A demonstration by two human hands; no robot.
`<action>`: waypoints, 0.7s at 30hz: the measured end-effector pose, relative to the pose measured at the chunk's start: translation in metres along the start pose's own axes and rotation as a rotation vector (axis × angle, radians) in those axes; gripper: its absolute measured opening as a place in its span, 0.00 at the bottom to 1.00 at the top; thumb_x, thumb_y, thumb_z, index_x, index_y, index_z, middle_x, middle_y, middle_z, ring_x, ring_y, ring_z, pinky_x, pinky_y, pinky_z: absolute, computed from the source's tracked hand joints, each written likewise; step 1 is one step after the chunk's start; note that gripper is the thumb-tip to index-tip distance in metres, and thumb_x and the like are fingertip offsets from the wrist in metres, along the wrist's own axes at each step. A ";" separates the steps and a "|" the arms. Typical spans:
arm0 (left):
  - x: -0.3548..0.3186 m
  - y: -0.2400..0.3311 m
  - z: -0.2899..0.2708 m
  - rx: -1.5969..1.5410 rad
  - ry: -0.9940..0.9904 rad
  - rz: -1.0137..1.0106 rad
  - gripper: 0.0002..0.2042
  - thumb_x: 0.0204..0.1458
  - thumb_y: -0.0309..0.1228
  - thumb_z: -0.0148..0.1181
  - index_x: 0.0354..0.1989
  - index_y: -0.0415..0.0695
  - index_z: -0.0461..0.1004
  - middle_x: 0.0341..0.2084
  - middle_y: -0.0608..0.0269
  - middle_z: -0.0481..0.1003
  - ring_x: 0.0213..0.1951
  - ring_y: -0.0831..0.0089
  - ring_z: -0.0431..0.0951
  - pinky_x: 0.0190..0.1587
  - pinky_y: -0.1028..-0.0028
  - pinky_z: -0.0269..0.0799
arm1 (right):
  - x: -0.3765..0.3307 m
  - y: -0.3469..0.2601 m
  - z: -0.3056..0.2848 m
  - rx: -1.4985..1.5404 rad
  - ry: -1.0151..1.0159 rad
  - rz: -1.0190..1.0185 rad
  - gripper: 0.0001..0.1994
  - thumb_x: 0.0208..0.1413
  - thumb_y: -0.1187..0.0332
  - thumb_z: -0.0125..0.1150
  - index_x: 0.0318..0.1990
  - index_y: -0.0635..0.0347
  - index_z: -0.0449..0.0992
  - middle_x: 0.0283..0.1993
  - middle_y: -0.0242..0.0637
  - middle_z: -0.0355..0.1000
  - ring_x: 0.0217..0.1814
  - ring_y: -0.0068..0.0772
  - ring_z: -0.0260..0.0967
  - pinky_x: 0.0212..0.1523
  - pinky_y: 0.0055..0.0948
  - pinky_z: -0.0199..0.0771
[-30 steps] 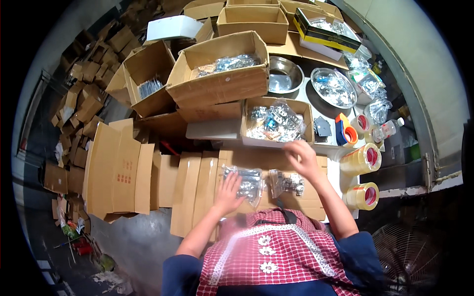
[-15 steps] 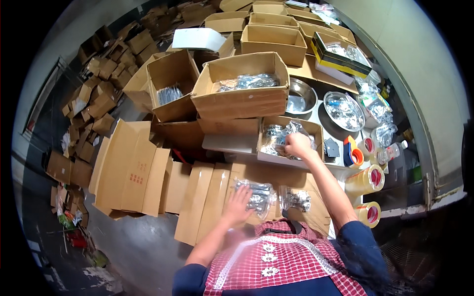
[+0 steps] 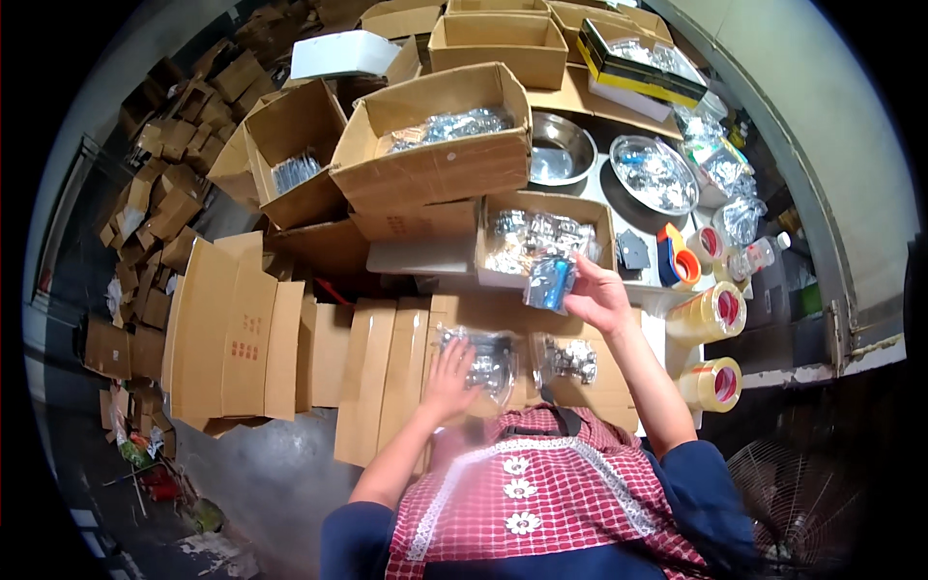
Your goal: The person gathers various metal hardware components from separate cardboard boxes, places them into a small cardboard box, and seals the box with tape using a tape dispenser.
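My right hand [image 3: 601, 298] pinches a small clear plastic bag [image 3: 551, 283] with something blue and dark inside. It hangs over the front edge of a small open cardboard box [image 3: 607, 229] filled with more bagged silvery parts [image 3: 530, 232]. My left hand [image 3: 449, 380] lies with its fingers spread flat on the left side of a clear bag of dark metal pieces [image 3: 495, 365]. Just right of that, a second clear bag of shiny metal parts [image 3: 572, 360] rests on the flattened cardboard [image 3: 414, 348].
Larger open boxes, including a big carton [image 3: 435, 174] of bagged parts, stand behind. Steel bowls [image 3: 583, 155], an orange-and-blue tape dispenser [image 3: 681, 261], a plastic bottle [image 3: 762, 256] and clear tape rolls [image 3: 710, 382] line the right. An open carton [image 3: 227, 333] stands at left.
My right hand has come up out of the small box toward me and now holds the bag with the blue item. My left hand stays on its bag. The whole view has shifted slightly.
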State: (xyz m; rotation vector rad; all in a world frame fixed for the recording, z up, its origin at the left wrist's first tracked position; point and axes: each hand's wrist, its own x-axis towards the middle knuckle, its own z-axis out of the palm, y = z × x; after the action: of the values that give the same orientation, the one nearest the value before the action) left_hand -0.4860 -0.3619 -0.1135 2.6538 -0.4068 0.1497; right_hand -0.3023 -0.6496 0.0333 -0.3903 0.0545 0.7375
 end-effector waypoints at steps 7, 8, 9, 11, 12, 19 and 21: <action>0.000 -0.002 0.000 -0.008 -0.065 -0.025 0.41 0.52 0.45 0.65 0.73 0.46 0.55 0.73 0.53 0.52 0.76 0.54 0.46 0.71 0.44 0.48 | -0.001 0.093 -0.070 0.075 0.195 0.191 0.17 0.63 0.69 0.57 0.55 0.71 0.73 0.55 0.49 0.74 0.59 0.45 0.70 0.69 0.51 0.63; 0.000 -0.001 -0.001 -0.012 -0.056 -0.025 0.40 0.53 0.46 0.64 0.73 0.46 0.55 0.73 0.53 0.52 0.76 0.54 0.46 0.71 0.44 0.48 | -0.005 0.098 -0.080 0.080 0.328 0.197 0.15 0.62 0.71 0.55 0.52 0.71 0.74 0.52 0.49 0.75 0.57 0.45 0.71 0.67 0.51 0.64; 0.000 0.000 -0.002 -0.014 -0.058 -0.030 0.40 0.53 0.46 0.64 0.73 0.46 0.55 0.73 0.53 0.52 0.76 0.54 0.46 0.71 0.44 0.48 | -0.012 0.101 -0.094 0.068 0.392 0.185 0.14 0.63 0.70 0.54 0.52 0.70 0.73 0.52 0.50 0.75 0.58 0.46 0.71 0.67 0.52 0.64; 0.000 0.003 -0.006 0.009 -0.078 -0.029 0.40 0.54 0.47 0.63 0.73 0.46 0.55 0.74 0.54 0.51 0.76 0.55 0.45 0.72 0.44 0.48 | -0.025 0.093 -0.114 0.137 0.549 0.165 0.15 0.64 0.70 0.53 0.53 0.70 0.73 0.52 0.50 0.75 0.59 0.47 0.70 0.68 0.55 0.63; 0.000 0.002 -0.006 0.009 -0.075 -0.036 0.40 0.54 0.47 0.63 0.73 0.46 0.55 0.74 0.54 0.51 0.76 0.55 0.45 0.72 0.44 0.48 | -0.035 0.086 -0.117 0.152 0.536 0.168 0.15 0.65 0.70 0.52 0.54 0.69 0.72 0.52 0.50 0.75 0.59 0.47 0.70 0.67 0.56 0.64; 0.002 0.003 -0.003 0.012 0.003 0.018 0.40 0.49 0.42 0.68 0.71 0.45 0.58 0.72 0.53 0.55 0.74 0.51 0.52 0.68 0.45 0.55 | -0.059 0.067 -0.114 -0.199 0.352 -0.040 0.07 0.61 0.68 0.57 0.42 0.60 0.76 0.53 0.43 0.75 0.54 0.41 0.71 0.63 0.46 0.65; 0.000 0.002 -0.003 0.016 -0.014 0.004 0.40 0.49 0.41 0.68 0.71 0.45 0.58 0.72 0.53 0.55 0.74 0.51 0.52 0.68 0.45 0.54 | -0.058 0.074 -0.065 -0.680 0.095 -0.163 0.04 0.53 0.69 0.62 0.31 0.59 0.78 0.52 0.40 0.78 0.56 0.36 0.69 0.62 0.40 0.63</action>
State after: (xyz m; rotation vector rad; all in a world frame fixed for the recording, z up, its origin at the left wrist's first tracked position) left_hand -0.4868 -0.3620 -0.1101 2.6710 -0.4176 0.1364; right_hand -0.3892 -0.6610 -0.0407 -1.0663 -0.1424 0.5600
